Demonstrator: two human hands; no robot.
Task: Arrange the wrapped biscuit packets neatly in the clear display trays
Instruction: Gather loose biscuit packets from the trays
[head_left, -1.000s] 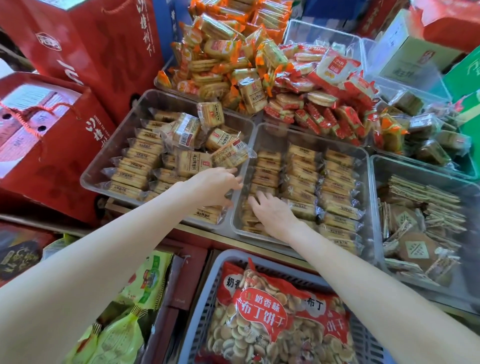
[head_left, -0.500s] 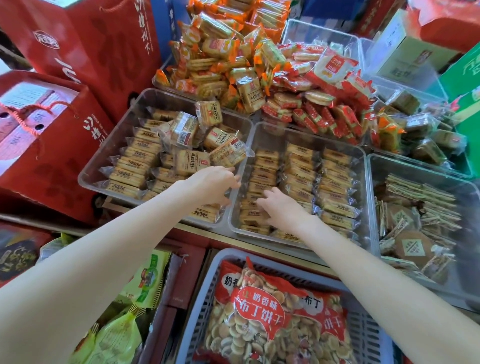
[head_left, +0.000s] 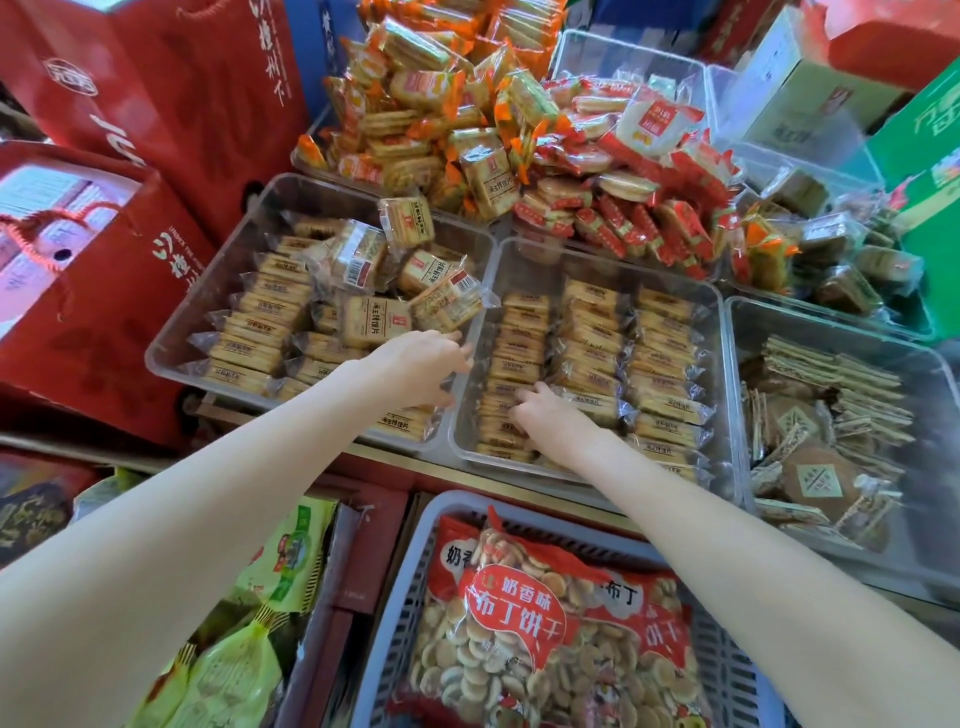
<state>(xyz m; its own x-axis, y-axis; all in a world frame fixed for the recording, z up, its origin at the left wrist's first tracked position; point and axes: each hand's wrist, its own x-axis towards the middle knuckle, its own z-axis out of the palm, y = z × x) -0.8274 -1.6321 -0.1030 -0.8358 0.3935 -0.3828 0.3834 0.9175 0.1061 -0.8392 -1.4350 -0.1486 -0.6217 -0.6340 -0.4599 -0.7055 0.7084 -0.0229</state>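
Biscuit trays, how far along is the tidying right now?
Mostly done: the middle tray holds packets in three neat rows. In hand: the right hand presses on the near end of its left row, and the left hand reaches over the left tray. Left: the loose packets heaped on that tray's rows need lining up.

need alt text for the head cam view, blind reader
A person's two bare arms reach over clear trays of wrapped biscuit packets: the left hand over the left tray, where loose packets lie jumbled on neat rows, the right hand on packets in the tidily rowed middle tray. Red gift boxes stand left.
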